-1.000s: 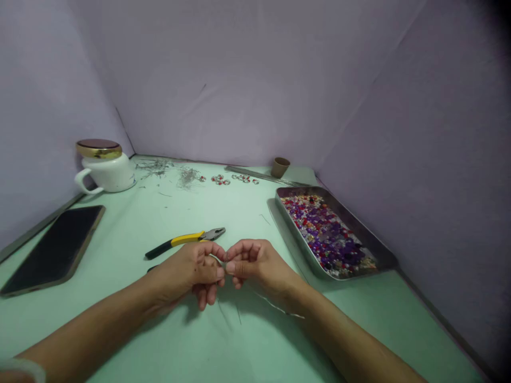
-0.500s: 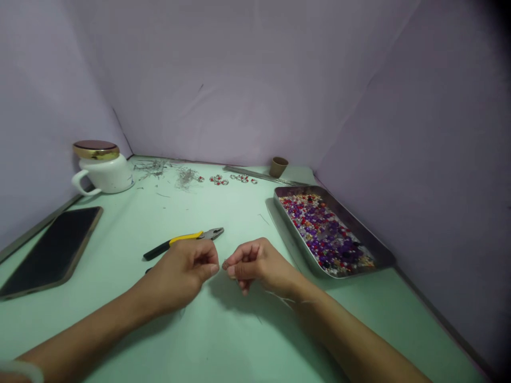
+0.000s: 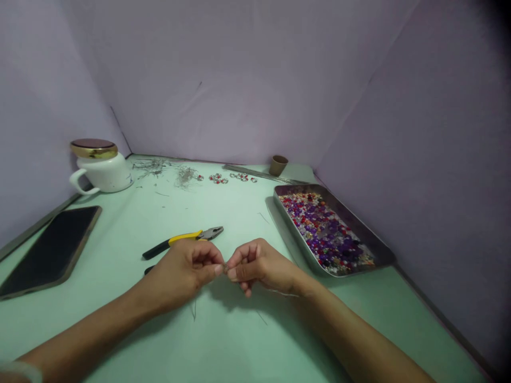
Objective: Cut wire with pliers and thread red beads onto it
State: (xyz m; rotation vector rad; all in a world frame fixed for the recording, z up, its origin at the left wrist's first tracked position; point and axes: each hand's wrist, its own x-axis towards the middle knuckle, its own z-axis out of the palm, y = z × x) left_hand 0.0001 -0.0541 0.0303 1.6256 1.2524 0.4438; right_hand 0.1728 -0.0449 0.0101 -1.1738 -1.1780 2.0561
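Note:
My left hand point(image 3: 187, 270) and my right hand point(image 3: 257, 264) meet fingertip to fingertip just above the green table point(image 3: 239, 340). Between them they pinch a thin wire point(image 3: 224, 267) with what looks like a tiny bead on it; the piece is mostly hidden by my fingers. A loose end of wire trails under my right wrist. Yellow-handled pliers point(image 3: 181, 240) lie on the table just behind my left hand, jaws pointing right.
A metal tray point(image 3: 379, 250) full of purple, red and white beads sits to the right. A dark phone point(image 3: 51, 249) lies at the left, a white lidded mug point(image 3: 101, 167) behind it. Wire scraps, finished bead pieces point(image 3: 219, 180) and a small brown cup point(image 3: 278, 165) line the back.
My hands parted briefly half a second ago and have come back together at the fingertips. The view has shifted slightly.

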